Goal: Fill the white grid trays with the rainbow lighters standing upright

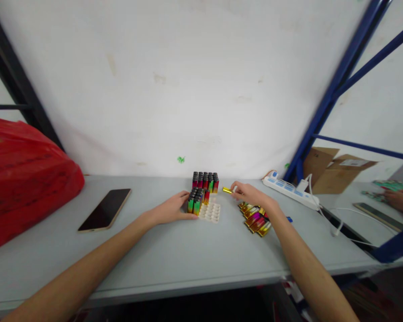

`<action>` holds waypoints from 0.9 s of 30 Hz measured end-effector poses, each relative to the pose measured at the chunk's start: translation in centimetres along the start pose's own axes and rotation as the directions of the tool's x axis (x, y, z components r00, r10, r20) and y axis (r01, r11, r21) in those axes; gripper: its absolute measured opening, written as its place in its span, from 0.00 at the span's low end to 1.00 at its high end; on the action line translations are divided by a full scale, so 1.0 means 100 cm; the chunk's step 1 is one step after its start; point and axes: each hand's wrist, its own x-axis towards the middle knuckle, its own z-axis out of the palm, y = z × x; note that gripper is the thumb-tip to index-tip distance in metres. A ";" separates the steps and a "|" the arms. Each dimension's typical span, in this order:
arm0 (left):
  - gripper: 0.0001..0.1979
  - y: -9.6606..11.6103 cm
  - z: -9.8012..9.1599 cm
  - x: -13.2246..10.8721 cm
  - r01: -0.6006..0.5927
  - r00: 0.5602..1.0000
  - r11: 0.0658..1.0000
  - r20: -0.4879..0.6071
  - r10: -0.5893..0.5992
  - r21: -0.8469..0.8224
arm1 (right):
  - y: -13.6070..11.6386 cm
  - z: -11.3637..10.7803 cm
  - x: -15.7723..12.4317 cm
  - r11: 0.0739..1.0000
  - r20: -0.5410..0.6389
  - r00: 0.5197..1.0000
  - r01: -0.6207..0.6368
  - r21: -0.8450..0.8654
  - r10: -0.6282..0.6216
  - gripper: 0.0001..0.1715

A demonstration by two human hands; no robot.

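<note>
A white tray (213, 212) with round holes lies on the grey table (174, 250), partly filled with upright colourful lighters (205, 181). My left hand (174, 208) rests against the tray's left side, fingers curled round the near group of lighters (195, 200). My right hand (246, 193) pinches a gold lighter (227, 190) held level, just right of the tray. A loose heap of gold and red lighters (257, 219) lies under my right wrist.
A dark phone (105, 209) lies at left beside a big red plastic bag (23, 179). A white power strip (290, 189) with cables sits at right by a blue rack post (325, 107). Another person's hand (401, 201) works at far right. Cardboard boxes (329, 170) stand behind.
</note>
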 end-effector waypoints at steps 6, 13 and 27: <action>0.40 -0.004 0.002 0.000 -0.026 0.999 1.000 -0.026 0.026 -0.005 | -0.022 0.006 0.011 0.937 -0.195 0.980 0.107 0.332 -0.043 0.22; 0.40 0.000 0.001 0.000 -0.018 1.000 1.000 -0.011 0.018 -0.016 | -0.048 0.025 0.016 0.717 -0.117 0.992 0.049 0.695 0.045 0.29; 0.39 0.000 0.002 -0.001 -0.013 1.000 1.000 0.005 0.013 -0.006 | -0.068 0.063 0.021 0.731 -0.025 0.998 -0.022 0.682 0.054 0.33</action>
